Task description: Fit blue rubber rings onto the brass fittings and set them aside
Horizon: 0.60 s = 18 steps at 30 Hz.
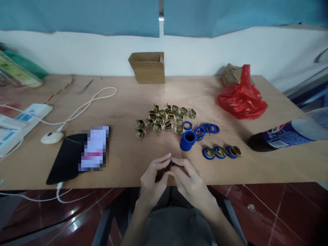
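Note:
My left hand (151,179) and my right hand (188,179) meet at the table's near edge, fingers pinched together on a small brass fitting (169,166) with a blue ring at its top. Just beyond them stands a stack of blue rings (188,140), with loose blue rings (207,128) behind it. Three brass fittings with blue rings on them (220,152) lie in a row to the right. A cluster of several bare brass fittings (164,120) sits farther back on the wooden table (123,102).
A phone (79,153) lies at left near a white mouse-shaped device (52,137), a cable and a power strip (24,119). A cardboard box (148,66) stands at the back, a red plastic bag (242,97) at back right, a cola bottle (289,135) lying at right.

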Each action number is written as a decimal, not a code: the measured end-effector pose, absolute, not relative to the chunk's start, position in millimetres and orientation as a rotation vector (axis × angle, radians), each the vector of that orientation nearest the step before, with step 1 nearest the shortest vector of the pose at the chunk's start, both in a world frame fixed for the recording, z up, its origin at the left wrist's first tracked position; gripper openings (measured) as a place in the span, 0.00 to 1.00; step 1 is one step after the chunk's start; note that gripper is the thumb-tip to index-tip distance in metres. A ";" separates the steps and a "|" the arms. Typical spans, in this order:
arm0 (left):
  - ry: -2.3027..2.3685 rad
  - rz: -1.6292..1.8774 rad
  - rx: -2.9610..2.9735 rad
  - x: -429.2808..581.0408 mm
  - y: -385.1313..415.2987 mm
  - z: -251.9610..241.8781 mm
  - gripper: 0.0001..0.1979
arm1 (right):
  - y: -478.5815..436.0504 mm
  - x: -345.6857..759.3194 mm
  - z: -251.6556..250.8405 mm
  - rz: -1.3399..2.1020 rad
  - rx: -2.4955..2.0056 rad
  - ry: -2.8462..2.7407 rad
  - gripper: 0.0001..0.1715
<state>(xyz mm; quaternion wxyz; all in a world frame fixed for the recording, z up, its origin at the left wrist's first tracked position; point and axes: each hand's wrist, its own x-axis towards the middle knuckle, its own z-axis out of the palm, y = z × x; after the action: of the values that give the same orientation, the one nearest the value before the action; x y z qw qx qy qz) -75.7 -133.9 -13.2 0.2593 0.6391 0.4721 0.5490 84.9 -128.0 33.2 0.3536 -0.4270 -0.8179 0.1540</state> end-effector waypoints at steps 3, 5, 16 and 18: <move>1.282 1.493 1.709 -75.2 -134.2 -11.5 0.18 | -128.2 84.2 33.7 0.373 -1.092 -2.099 0.20; 1.280 1.494 1.691 -75.1 -134.2 -11.0 0.18 | -128.6 83.5 34.5 0.371 -1.086 -2.096 0.21; 1.349 1.518 1.680 -73.2 -134.2 -12.9 0.18 | -124.3 73.9 30.0 0.731 -1.114 -1.739 0.11; 1.372 1.509 1.675 -72.0 -134.1 -12.2 0.18 | -123.3 72.6 25.5 0.840 -1.110 -1.617 0.10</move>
<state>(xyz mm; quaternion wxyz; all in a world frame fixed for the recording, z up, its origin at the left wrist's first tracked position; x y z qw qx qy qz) -72.0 -134.1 -12.2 0.2486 0.6146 0.5036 0.5539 72.6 -123.3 25.5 0.4829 -0.4554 -0.6638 0.3446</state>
